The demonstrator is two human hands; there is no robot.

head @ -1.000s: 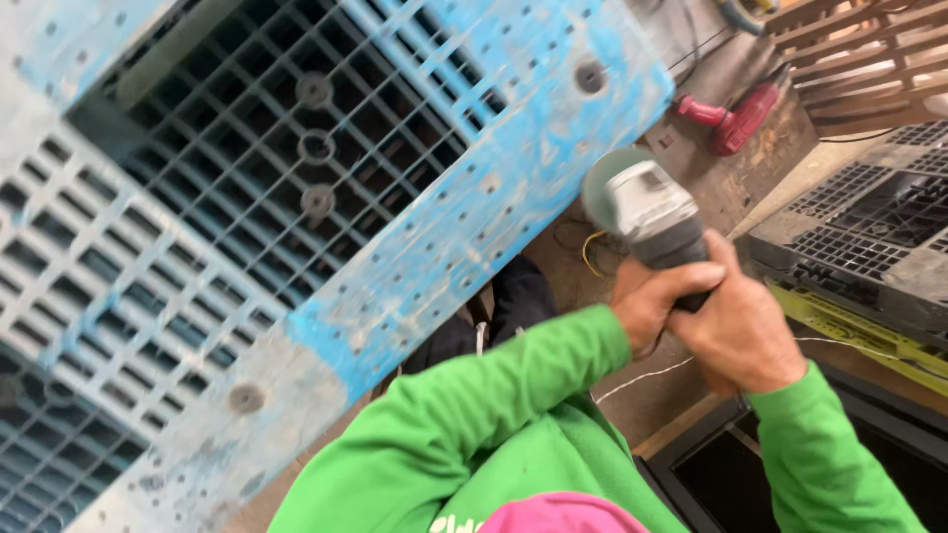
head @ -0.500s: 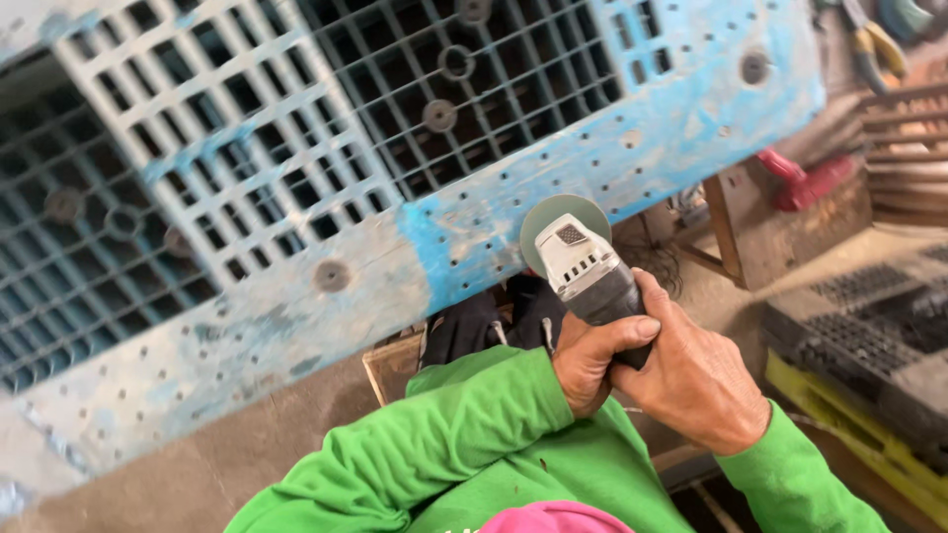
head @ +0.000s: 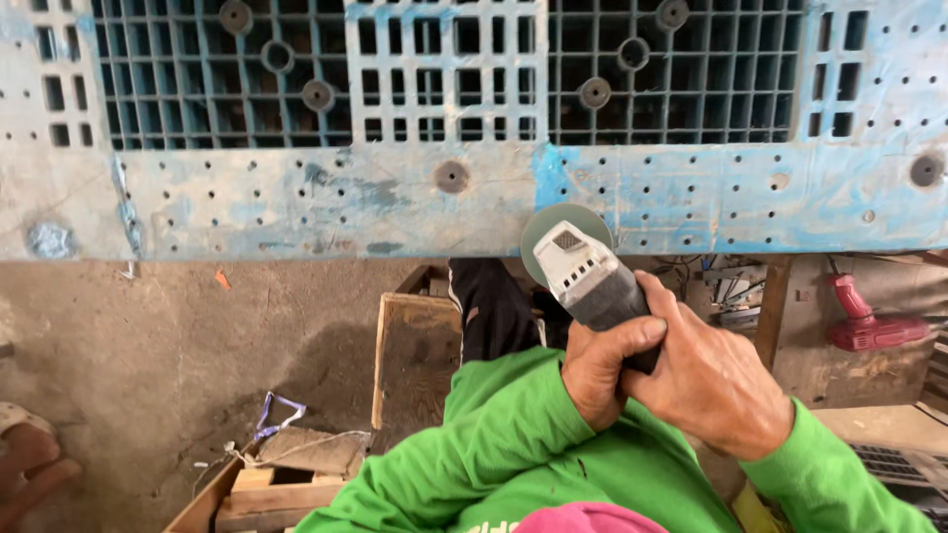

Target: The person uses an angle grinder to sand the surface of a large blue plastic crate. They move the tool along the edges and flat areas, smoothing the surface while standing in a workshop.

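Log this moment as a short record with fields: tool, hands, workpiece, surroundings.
tool: grey-and-black angle grinder with a round grey disc, the disc at the lower edge of the pallet
left hand: wrapped around the grinder's black body from the left
right hand: closed over the body from the right
workpiece: worn blue plastic grid pallet, scuffed, with round holes
clothing: green long sleeves
surroundings: red power drill at right; wooden frame and wood scraps on the dusty floor
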